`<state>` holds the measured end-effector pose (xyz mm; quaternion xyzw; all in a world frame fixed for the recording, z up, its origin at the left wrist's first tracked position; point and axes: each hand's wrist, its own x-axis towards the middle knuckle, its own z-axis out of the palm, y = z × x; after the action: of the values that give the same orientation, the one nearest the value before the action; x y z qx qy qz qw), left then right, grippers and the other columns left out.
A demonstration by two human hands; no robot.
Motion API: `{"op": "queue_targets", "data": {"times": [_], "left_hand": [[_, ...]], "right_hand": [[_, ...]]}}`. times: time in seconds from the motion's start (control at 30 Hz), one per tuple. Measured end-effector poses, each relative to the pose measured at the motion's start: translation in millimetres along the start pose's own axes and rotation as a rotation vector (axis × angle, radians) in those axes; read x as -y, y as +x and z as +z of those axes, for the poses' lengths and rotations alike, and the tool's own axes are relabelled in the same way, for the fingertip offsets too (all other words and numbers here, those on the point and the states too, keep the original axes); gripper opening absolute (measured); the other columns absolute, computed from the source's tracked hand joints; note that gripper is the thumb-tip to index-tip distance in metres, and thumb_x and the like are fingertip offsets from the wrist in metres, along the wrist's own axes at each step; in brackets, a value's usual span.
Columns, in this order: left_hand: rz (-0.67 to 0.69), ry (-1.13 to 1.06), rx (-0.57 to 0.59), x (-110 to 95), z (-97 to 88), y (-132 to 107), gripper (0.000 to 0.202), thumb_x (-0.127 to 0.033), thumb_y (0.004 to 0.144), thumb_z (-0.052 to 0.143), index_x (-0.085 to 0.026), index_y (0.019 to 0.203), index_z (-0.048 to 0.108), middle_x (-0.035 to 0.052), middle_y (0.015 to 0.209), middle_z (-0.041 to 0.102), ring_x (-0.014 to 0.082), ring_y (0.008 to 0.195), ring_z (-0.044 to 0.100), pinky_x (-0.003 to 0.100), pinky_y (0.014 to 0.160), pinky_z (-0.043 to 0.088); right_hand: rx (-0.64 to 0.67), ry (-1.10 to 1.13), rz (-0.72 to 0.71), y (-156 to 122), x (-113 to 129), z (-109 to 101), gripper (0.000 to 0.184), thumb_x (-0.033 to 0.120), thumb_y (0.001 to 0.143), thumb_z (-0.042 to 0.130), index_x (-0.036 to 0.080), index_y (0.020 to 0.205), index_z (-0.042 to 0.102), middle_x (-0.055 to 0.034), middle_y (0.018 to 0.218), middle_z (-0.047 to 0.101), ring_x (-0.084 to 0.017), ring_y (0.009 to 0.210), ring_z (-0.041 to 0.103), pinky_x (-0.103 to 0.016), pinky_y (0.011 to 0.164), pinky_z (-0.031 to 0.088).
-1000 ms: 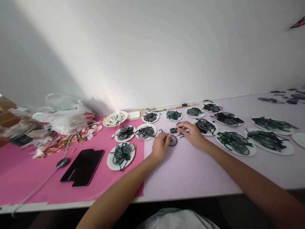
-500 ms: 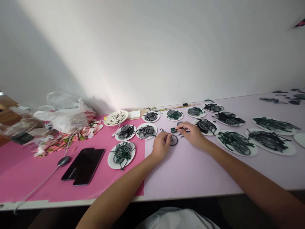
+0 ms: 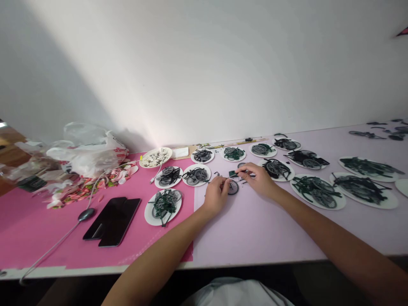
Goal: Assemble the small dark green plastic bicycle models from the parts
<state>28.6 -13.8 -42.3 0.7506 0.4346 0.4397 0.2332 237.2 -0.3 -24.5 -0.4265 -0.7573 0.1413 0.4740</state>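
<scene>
My left hand (image 3: pixel 217 194) is closed in a pinch on the lilac tabletop; what its fingertips hold is hidden. Right beside it lies a small spoked toy bicycle wheel (image 3: pixel 233 187). My right hand (image 3: pixel 255 179) faces it, thumb and forefinger pinched on a small dark bicycle part whose shape is too small to read. By those fingertips is a dark green piece (image 3: pixel 231 174). Behind the right hand, part of another wheel (image 3: pixel 241 165) shows, and thin dark parts lie around both hands.
Several white plates of model bicycle parts surround the hands, including a plate (image 3: pixel 148 216) at left and a plate (image 3: pixel 340 203) at right. Two dark phones (image 3: pixel 119 221), a cable with a dark puck (image 3: pixel 86 214), artificial petals (image 3: pixel 79 190) and a plastic bag (image 3: pixel 87 155) lie leftward.
The whole view has shifted very slightly. Both hands keep nearly the same pinched pose and place.
</scene>
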Motion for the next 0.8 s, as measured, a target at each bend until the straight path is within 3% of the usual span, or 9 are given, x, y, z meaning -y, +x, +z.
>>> {"op": "queue_targets", "data": {"times": [0.8], "left_hand": [[-0.014,0.001,-0.01,1.9,1.0,-0.3,0.031,-0.041,0.101,0.05,-0.019,0.084,0.065,0.0039,0.079,0.065,0.0169,0.075,0.059,0.03,0.072,0.046]], "right_hand": [[0.007,-0.003,-0.011,-0.5,1.9,-0.2,0.019,0.038,0.097,0.06,0.025,0.097,0.074,-0.0081,0.099,0.074,-0.024,0.095,0.069,-0.036,0.078,0.059]]}}
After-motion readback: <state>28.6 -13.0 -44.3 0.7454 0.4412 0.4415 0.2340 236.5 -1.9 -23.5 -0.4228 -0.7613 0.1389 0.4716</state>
